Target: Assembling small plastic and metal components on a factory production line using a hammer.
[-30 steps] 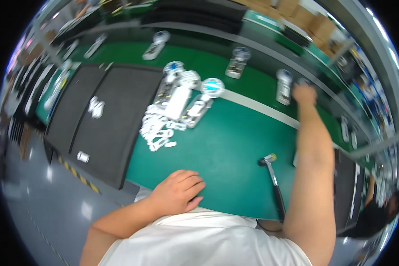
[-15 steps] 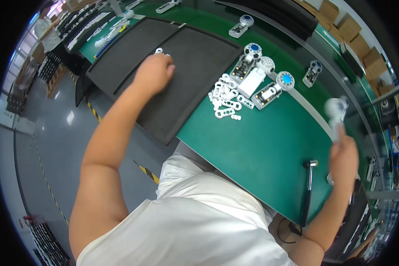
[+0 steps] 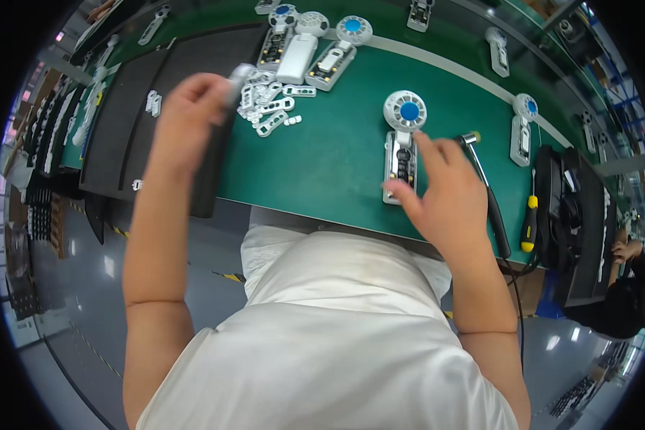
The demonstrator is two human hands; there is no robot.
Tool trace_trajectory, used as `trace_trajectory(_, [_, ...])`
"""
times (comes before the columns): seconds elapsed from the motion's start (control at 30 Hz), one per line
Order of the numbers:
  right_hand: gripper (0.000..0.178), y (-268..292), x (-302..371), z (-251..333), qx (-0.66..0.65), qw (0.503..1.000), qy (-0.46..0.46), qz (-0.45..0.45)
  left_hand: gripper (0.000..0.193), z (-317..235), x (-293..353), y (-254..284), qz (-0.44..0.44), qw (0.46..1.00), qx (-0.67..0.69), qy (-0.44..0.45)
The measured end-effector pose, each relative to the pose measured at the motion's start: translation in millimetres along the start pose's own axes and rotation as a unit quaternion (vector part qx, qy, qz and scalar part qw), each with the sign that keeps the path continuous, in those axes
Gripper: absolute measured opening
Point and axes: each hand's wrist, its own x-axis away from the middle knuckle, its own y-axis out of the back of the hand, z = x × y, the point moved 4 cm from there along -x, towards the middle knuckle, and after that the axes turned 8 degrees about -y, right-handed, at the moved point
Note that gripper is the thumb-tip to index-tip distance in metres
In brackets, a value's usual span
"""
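- Your open-bodied handheld unit lies on the green tabletop in front of you, its round vented head pointing away and its dark insides facing up, probably so you can reach into them
- Your right hand is spread, thumb over the body's lower end and a fingertip by the neck, seemingly to steady it; the palm hides whatever lies beneath
- Your left hand pinches a white piece, too blurred for its shape to be told
- Just beside that piece is a heap of white plastic link parts, likely kept within easy reach
- The hammer lies just right of your right hand, the yellow-and-black screwdriver farther right
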Motion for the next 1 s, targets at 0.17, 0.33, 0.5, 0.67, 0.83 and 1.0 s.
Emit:
trace_trajectory(0.17, [0.058,2.4,2.6,-0.4,-0.257,0.937,0.168,-0.166,0.023,-47.6,90.4,-175.5,0.208,0.858,0.451,0.135])
trace_trajectory(0.33, [0.056,3.9,9.0,-16.6,-0.208,0.95,0.183,-0.146,0.023,-46.6,100.2,-217.5,0.219,0.809,0.498,0.223])
trace_trajectory(0.5, [0.056,4.0,17.0,-36.2,-0.209,0.96,0.162,-0.087,0.027,-45.0,89.3,-213.5,0.311,0.824,0.441,0.171])
trace_trajectory(0.67, [0.053,-0.1,15.3,-72.7,-0.156,0.985,0.076,0.015,0.049,-52.9,81.0,-198.7,0.244,0.955,-0.005,-0.17])
trace_trajectory(0.83, [0.051,-19.7,22.2,-82.7,-0.107,0.99,0.065,0.066,0.071,-40.5,82.9,-214.7,0.22,0.912,-0.188,-0.289])
trace_trajectory(1.0, [0.047,-16.4,21.9,-82.3,-0.112,0.989,0.055,0.075,0.07,-38.6,73.7,-214.3,0.233,0.91,-0.168,-0.299])
